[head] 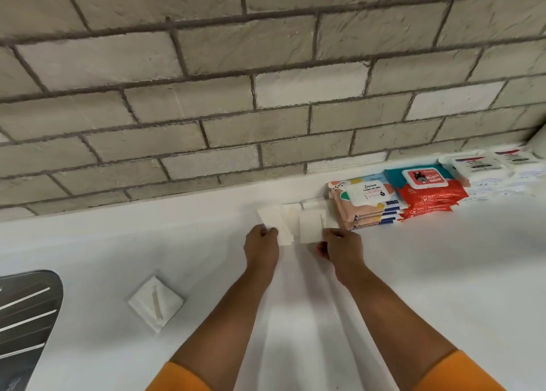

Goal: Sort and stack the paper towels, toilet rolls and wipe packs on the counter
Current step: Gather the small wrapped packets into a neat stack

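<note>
Left hand [261, 242] and right hand [339, 247] each pinch what seems folded towels [310, 226]; align edges squarely beside the wipe packs [369, 206].

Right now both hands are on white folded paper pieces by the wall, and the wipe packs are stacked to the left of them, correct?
Not quite. The head view shows the wipe packs stacked to the right of the hands, not the left. The rest holds: the left hand and right hand each hold a white folded paper piece near the wall.
</note>
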`<move>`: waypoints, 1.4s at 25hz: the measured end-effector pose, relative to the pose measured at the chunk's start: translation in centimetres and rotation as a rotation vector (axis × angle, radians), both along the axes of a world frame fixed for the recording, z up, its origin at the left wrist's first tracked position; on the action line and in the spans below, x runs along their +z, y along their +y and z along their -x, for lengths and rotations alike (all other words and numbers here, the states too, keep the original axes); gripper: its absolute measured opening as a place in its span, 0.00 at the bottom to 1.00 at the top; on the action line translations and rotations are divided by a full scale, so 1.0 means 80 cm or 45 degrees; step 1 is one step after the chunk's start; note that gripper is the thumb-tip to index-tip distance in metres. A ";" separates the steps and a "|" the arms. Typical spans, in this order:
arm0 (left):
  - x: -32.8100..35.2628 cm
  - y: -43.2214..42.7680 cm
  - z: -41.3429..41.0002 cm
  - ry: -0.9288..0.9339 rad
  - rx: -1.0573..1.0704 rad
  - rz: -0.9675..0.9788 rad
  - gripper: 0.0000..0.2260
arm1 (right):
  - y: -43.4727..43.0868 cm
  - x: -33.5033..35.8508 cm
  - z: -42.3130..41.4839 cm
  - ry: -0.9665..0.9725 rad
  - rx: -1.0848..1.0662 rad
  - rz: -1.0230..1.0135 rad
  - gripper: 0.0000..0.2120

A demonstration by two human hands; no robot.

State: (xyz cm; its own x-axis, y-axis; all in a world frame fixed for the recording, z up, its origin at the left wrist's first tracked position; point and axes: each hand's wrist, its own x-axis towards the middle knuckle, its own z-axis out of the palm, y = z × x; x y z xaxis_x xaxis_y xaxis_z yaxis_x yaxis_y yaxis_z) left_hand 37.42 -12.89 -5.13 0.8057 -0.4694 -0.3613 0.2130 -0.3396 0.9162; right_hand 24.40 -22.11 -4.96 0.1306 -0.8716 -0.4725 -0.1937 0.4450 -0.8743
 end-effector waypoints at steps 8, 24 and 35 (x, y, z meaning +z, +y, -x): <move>-0.006 -0.038 -0.005 -0.314 -0.177 -0.250 0.06 | -0.019 -0.002 0.006 0.021 -0.256 -0.069 0.08; -0.008 0.007 0.002 -0.833 -0.394 -0.465 0.22 | 0.036 -0.009 0.011 -0.131 -0.267 0.015 0.13; 0.014 0.263 0.008 -0.678 -0.255 -0.291 0.08 | 0.218 0.029 0.010 -0.085 0.718 -0.053 0.03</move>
